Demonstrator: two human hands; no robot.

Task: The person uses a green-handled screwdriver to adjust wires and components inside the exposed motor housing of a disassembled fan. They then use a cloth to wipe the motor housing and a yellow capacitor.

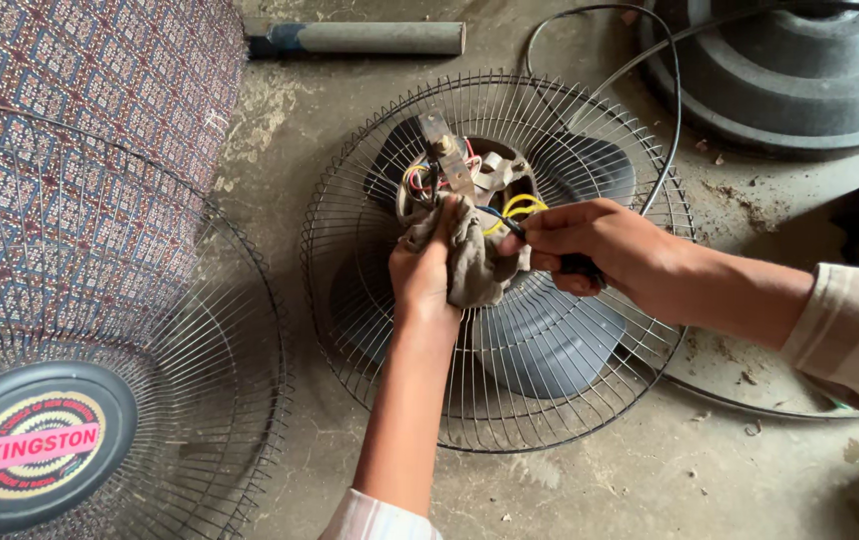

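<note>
The fan [498,262] lies flat on the concrete floor [650,480] with its motor side up, so its axis points straight toward the camera and the round rear guard [350,330] spreads out level with the ground; three grey blades [540,345] show through the wires. On the exposed motor [450,175] at the hub, a metal bracket stands up and tilts toward the top of the view, with red, yellow and black wires [520,208] bunched beside it. The left hand [425,275] is clenched around a dirty grey rag [475,260], pressing it against the motor. The right hand [590,245] pinches the black cable [672,120] just beside the yellow wires, fingers closed on it; that cable loops away toward the upper right. The floor is rough, stained and littered with grit. One second wire guard [240,330] with a round badge rests at the left against patterned cloth [80,120]. One grey pipe [370,38] lies horizontally at the top, and one round dark base [780,80] sits at the upper right.
</note>
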